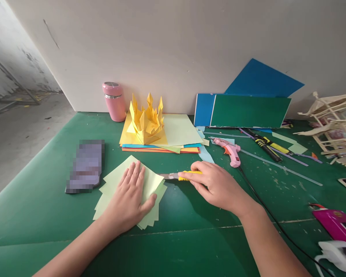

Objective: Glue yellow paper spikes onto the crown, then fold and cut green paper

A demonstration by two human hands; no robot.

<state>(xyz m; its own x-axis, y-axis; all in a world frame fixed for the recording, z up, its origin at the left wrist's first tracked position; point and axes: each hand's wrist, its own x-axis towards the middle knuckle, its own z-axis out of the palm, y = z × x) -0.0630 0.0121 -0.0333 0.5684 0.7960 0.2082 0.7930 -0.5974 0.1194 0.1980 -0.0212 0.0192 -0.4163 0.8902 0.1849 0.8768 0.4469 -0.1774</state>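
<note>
Under my left hand lies a fanned stack of pale green paper squares. That hand is flat, its fingers stretched out over the top sheet. My right hand grips a utility knife by its yellow handle. The knife's blade points left, and its tip meets the right corner of the top sheet; whether it goes beneath the paper I cannot tell. Behind the squares, a folded yellow paper crown stands on a pile of coloured paper.
A phone lies on the left and a pink flask stands behind. To the right are a pink glue gun with a black cord, glue sticks, yellow-black cutters, a wooden stick frame and a magenta device.
</note>
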